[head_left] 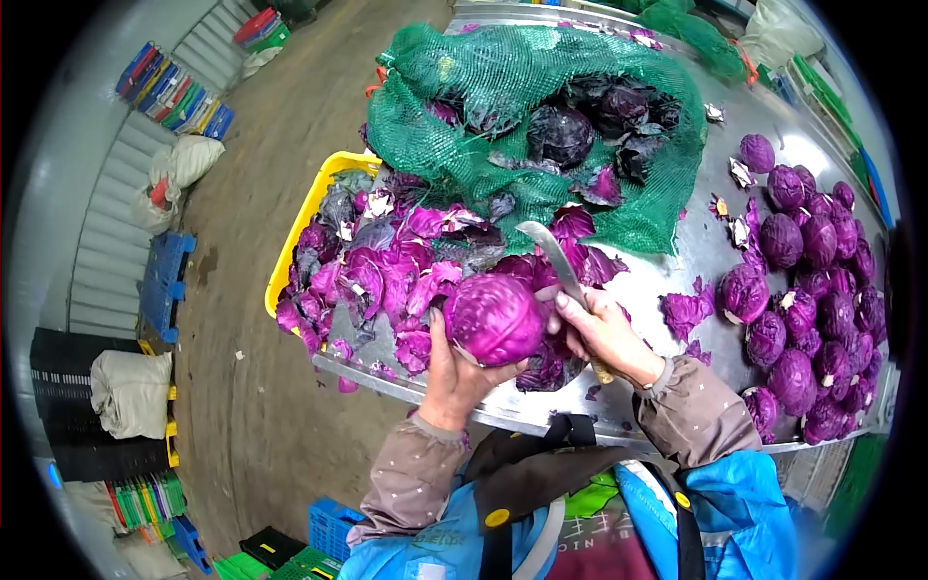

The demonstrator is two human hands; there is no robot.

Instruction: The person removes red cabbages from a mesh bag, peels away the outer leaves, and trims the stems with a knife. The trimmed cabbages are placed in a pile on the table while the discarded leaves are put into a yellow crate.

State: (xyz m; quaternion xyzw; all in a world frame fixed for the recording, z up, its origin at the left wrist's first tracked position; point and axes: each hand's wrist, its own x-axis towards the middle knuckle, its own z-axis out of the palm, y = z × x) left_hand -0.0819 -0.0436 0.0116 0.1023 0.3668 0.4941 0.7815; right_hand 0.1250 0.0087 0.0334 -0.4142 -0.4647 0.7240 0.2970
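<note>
A purple head of red cabbage (495, 319) rests in my left hand (452, 380), whose fingers wrap it from below and the left side. My right hand (609, 333) grips a knife (553, 253) with a curved blade that points up and away to the left; its wooden handle end shows under the palm. The right fingertips are right at the cabbage's right side. Loose purple leaves (387, 275) lie in a heap to the left and behind the cabbage. Beyond it, a green mesh bag (464, 77) lies with its mouth open, showing dark unpeeled cabbages (561, 135).
Several trimmed cabbages (793, 382) are piled on the right of the metal table (633, 280). A yellow crate (307, 215) stands at the table's left edge, with leaves in it. Stacked crates (174, 92), a blue pallet (166, 290) and white sacks (133, 391) line the left wall.
</note>
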